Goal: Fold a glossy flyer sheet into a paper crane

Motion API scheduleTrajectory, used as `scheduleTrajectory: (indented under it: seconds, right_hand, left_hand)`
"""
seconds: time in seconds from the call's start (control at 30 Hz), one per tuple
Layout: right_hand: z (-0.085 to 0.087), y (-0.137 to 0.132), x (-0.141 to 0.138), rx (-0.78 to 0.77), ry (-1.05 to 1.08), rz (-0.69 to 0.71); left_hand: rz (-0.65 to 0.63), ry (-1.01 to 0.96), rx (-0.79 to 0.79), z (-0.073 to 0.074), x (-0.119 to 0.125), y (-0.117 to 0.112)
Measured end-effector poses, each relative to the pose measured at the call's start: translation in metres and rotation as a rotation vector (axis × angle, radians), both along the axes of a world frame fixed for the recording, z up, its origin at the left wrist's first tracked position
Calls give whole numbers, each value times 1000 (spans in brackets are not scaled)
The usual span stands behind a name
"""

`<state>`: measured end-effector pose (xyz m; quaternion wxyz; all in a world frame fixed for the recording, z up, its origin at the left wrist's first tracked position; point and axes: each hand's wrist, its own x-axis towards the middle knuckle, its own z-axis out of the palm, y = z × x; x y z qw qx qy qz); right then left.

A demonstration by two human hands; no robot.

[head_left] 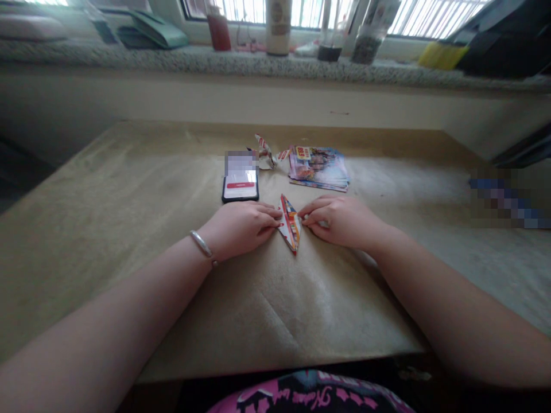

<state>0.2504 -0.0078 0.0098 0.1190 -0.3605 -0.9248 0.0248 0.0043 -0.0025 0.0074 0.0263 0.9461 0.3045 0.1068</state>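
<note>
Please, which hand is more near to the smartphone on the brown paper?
Left. The left hand lies just below the smartphone, almost touching it; the right hand is farther away, across the folded origami piece.

Smartphone (240, 192) screen pixelated at top; blue object (503, 195) at right edge blurred beyond naming; bottles (279, 26) on granite sill (258, 64) cut off above.

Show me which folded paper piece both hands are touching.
The long red-and-yellow folded paper between the left hand and right hand; the other folded paper lies farther away, untouched, beside the phone.
</note>
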Motion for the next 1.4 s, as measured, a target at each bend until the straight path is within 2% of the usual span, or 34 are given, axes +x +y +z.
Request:
scheduleTrajectory:
  seconds: [0.23,0.37,0.5,0.57,0.7,0.87,1.1,1.4]
  right_hand:
    - [-5,2,-1,-82,104,-66]
    - [-4,-4,-9,-101,119,-220]
    - [0,-12,-17,-115,104,-267]
    - [1,-14,-18,-103,86,-242]
    - [-2,-11,-17,-61,13,-82]
    - [-8,-5,-11,-56,50,-105]
    - [-16,6,-2,-20,122,12]
    - [-7,3,-3,36,112,17]
  left_hand:
    - [8,-13,71,-2,3,-3]
    - [-68,-97,97,-4,3,0]
    - [-110,-130,117,-4,3,1]
    - [-123,-125,126,-5,4,0]
    - [-152,-132,91,-8,4,-1]
    - [-86,-119,47,-10,4,-2]
    - [-39,-66,52,-10,6,-6]
    - [-39,-10,168,-10,9,-11]
